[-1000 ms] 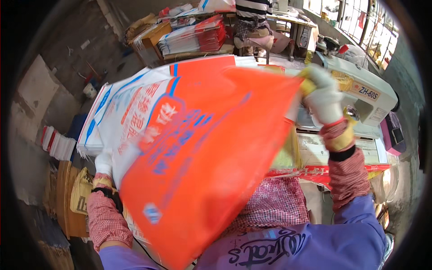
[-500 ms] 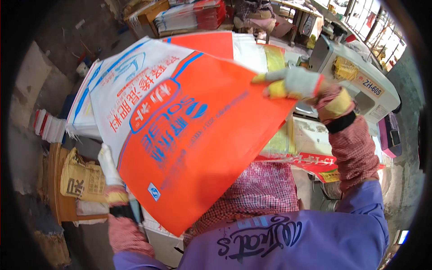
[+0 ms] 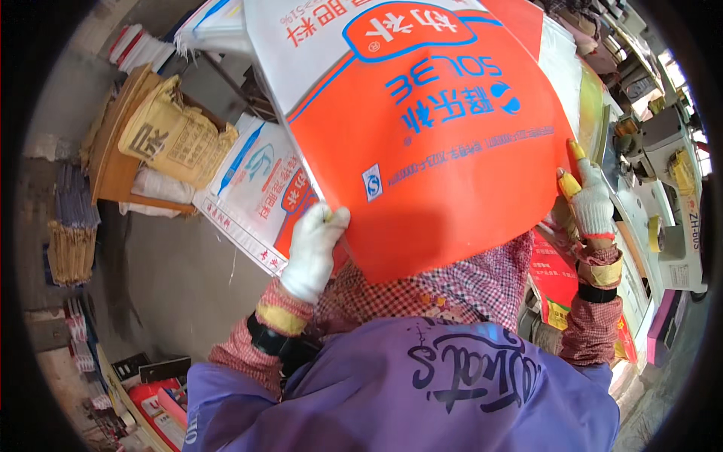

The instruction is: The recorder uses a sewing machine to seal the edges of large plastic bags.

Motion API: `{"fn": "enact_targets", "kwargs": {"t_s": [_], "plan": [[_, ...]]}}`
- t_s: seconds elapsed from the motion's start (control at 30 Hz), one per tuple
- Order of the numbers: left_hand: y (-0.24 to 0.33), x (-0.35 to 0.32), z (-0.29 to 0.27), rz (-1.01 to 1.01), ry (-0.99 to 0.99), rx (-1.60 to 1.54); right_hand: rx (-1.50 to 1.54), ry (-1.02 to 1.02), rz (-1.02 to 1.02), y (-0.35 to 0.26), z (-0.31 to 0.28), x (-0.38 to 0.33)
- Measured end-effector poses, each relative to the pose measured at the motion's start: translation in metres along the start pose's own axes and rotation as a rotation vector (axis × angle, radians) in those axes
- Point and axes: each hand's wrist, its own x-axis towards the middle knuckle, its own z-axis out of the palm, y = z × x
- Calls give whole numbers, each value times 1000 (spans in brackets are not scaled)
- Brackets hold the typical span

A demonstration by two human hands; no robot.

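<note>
One side edge of the big red and white bag (image 3: 444, 181) is pinched in the left grip (image 3: 312, 245), near the close corner, with the fingers curled tight. That looks like a good way to stop it slipping. The bag spreads out between the two grips, and its far end goes out of sight at the top. Its near edge hangs over the checked apron (image 3: 407, 297). At the bag's right edge, the right grip (image 3: 591, 200) has its thumb and pointing finger spread apart. It seems to keep that side straight, but I can't tell if more fingers are tucked under.

Far left of the left grip is a grey and brown stack (image 3: 73, 233). Next come a wooden stand (image 3: 105, 166) and a yellow sack (image 3: 177, 135). A second bag (image 3: 260, 177) lies just up and left of the left grip, partly hidden by the big one, so its edge could catch. A red sheet (image 3: 553, 267) is below the right grip. Right of that grip, a white machine (image 3: 681, 271) leaves less room.
</note>
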Motion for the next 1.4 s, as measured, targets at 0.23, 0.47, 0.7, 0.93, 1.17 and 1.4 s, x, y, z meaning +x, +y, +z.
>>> {"fn": "enact_targets", "kwargs": {"t_s": [0.23,0.47,0.7,0.93,1.17,1.4], "plan": [[38,30,-33,324,339,145,962,-43,411,-17,-5,-6],[33,1,-32,-38,-73,-178,994,-113,378,-36,-8,-15],[-41,-24,-86,-274,42,408,1347,-282,674,-63,0,-41],[-153,-81,-123,-667,114,708,574,-565,-388,-148,58,-42],[-213,-85,-129,-693,238,776,394,-839,-251,-201,168,22],[-249,-70,-131,-721,269,692,-13,-923,-210,-223,248,51]]}}
